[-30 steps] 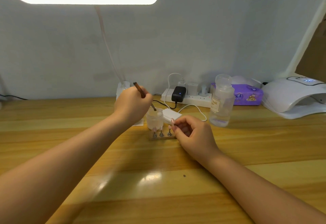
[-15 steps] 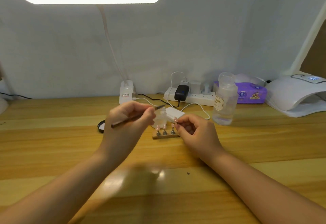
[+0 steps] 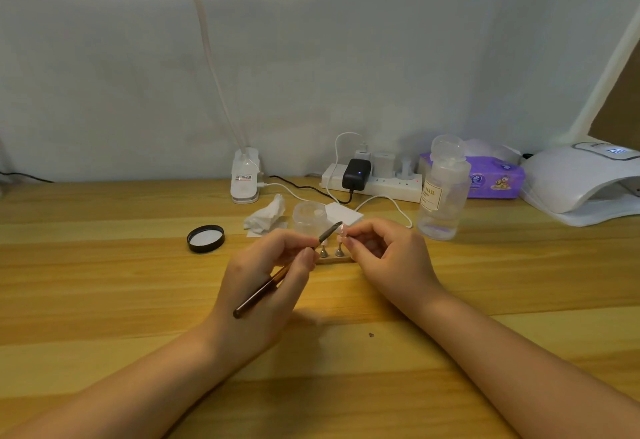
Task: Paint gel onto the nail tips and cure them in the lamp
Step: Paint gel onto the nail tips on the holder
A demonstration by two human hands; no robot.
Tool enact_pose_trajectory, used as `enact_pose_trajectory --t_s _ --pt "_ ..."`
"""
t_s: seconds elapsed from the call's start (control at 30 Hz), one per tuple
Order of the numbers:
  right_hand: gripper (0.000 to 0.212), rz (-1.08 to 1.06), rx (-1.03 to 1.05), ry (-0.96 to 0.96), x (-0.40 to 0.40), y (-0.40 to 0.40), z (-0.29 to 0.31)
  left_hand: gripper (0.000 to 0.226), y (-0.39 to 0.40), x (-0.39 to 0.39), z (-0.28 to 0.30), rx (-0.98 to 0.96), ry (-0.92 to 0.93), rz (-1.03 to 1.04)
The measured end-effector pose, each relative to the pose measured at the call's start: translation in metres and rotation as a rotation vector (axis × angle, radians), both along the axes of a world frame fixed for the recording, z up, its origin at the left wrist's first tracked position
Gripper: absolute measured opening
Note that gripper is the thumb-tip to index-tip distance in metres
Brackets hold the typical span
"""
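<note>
My left hand (image 3: pixel 266 279) grips a thin brown gel brush (image 3: pixel 282 274), its bristle tip pointing up and right, touching a small pink nail tip (image 3: pixel 343 230) pinched in the fingers of my right hand (image 3: pixel 384 258). Between my hands a small wooden stand (image 3: pixel 334 258) carries nail tips on metal pegs. A clear open gel jar (image 3: pixel 309 217) sits just behind it, and its black lid (image 3: pixel 205 238) lies to the left. The white curing lamp (image 3: pixel 581 182) stands at the far right of the table.
A clear bottle (image 3: pixel 443 193) stands right of the stand. A crumpled tissue (image 3: pixel 265 219), a white pad (image 3: pixel 343 215), a power strip (image 3: pixel 374 182) with cables, a purple wipes pack (image 3: pixel 495 180) and the desk lamp base (image 3: pixel 245 175) line the back of the wooden table (image 3: pixel 138 300).
My left hand came back from the jar and turned the brush so its tip meets the nail tip in my right hand. The view shifted slightly, showing the black lid and tissue.
</note>
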State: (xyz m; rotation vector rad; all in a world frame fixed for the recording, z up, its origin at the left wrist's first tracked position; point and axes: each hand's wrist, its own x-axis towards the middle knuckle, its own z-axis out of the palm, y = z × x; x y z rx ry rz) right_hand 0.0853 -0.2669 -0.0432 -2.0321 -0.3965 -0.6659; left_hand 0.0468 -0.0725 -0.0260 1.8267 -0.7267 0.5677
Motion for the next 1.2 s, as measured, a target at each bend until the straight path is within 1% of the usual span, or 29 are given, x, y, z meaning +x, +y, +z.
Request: enact_pose_trajectory --t_s 0.3,0.47,0.67,0.8,0.93,1.07,1.2 --pt "0.012 -0.01 -0.023 -0.007 -0.0017 0.0003 0.0023 0.023 0.0006 0.0019 -0.0024 0.044 -0.023 -0.005" --pt "0.012 -0.022 -0.039 -0.006 -0.0029 -0.0002 0.0031 0.022 0.0007 0.0027 -0.0041 0.048 0.0 -0.009" --pt "0.011 -0.007 -0.031 0.005 -0.0035 0.0002 0.0041 0.022 0.0012 0.0027 -0.0043 -0.01 0.015 0.009" --pt "0.012 0.003 -0.053 0.005 -0.0036 0.0003 0.0043 0.027 0.0005 0.0035 -0.0046 -0.007 0.061 0.015" --pt "0.012 0.002 -0.061 -0.004 -0.0038 0.0005 0.0042 0.026 0.001 0.0043 -0.0058 -0.009 0.094 -0.013" --pt "0.014 0.005 -0.057 -0.005 -0.004 0.0004 0.004 0.022 0.0027 0.0029 -0.0067 -0.059 0.113 -0.065" --pt "0.012 0.007 -0.04 0.003 -0.0039 0.0004 0.0037 0.023 0.0017 0.002 -0.006 -0.114 0.135 -0.058"
